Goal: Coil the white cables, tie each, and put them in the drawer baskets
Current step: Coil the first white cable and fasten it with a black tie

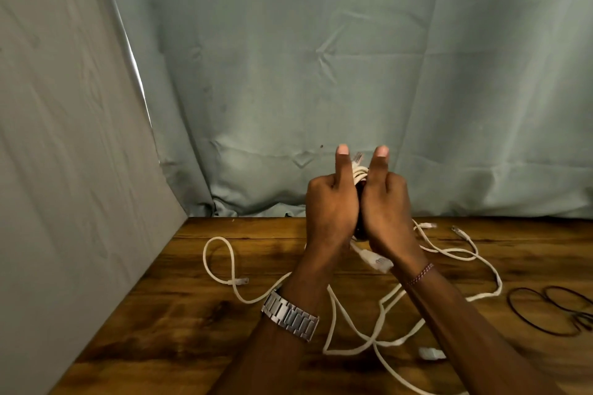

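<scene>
wooden table (199, 314), no readable writing; left grip (330, 205) and right grip (385, 205) clamped on coiled white cable (359, 171).

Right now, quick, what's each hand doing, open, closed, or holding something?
Left hand: closed around the coiled white cable, thumb up.
Right hand: closed around the same coil, thumb up.

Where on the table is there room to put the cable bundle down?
Bare wood lies at the front left of the table, between the grey cloth and the loose cables. The middle and right are crowded with loose cables and black bands.
</scene>
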Tool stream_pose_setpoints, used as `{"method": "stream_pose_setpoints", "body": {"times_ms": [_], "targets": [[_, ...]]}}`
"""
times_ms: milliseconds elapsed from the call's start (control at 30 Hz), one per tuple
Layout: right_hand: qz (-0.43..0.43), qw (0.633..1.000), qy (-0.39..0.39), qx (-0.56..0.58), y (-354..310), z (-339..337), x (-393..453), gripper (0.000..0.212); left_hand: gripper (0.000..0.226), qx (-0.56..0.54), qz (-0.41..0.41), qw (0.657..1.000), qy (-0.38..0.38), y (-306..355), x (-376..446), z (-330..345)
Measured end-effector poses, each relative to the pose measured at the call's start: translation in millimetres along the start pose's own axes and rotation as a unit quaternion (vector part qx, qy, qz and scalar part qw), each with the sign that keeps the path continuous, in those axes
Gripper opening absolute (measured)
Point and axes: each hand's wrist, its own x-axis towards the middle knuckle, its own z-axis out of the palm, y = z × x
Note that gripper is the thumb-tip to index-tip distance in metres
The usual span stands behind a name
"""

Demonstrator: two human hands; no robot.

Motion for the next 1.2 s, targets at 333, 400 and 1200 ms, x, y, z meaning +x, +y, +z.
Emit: {"method": "stream_pose_setpoints", "body": {"times_ms": [333, 400, 1200], "targets": [[0.049, 0.944, -0.282, 0.166, -4.0, -5.7, 16.2, 0.103, 0.063, -0.207, -0.13, 0.963, 0.111, 16.4, 15.0, -20.4], [0.0, 0.95, -0.311, 0.037, -1.2, -14.6, 18.9, 0.13, 0.064, -0.211, -0.13, 0.958, 0.146, 17.0, 16.5, -26.7], [0.103, 0.944, -0.308, -0.063, -8.0, -23.1, 18.1, 0.041, 0.053, -0.273, -0.133, 0.945, -0.124, 8.2, 25.6, -33.0]]}}
